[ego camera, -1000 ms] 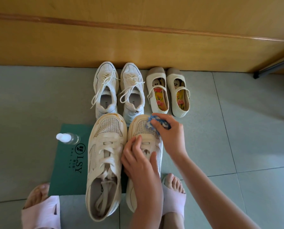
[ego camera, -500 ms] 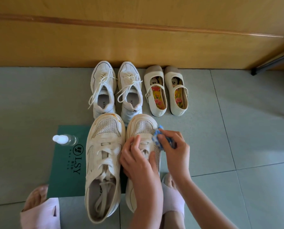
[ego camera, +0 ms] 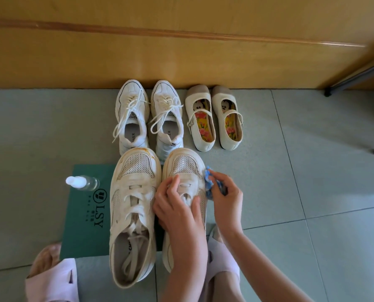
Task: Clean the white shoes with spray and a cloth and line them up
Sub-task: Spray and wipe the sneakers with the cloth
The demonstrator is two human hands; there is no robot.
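Observation:
Two large, stained white sneakers stand side by side on a green mat [ego camera: 88, 225]. The left sneaker [ego camera: 133, 205] stands free. My left hand [ego camera: 177, 205] grips the laced middle of the right sneaker [ego camera: 181, 164], fingers curled over its tongue. My right hand [ego camera: 225, 199] pinches a crumpled blue cloth [ego camera: 209, 182] against that sneaker's right side. A small clear spray bottle [ego camera: 81, 183] with a white cap lies on the mat's upper left corner.
A pair of white lace-up sneakers [ego camera: 149, 118] and a pair of cream strap shoes [ego camera: 214, 118] line up by the wooden wall [ego camera: 181, 51]. My feet in pale pink slippers [ego camera: 53, 280] rest on the grey tiles. A dark metal leg [ego camera: 356, 77] is at right.
My right hand has slid the blue cloth from the right sneaker's toe down along its right side. My left hand keeps its hold on the laces.

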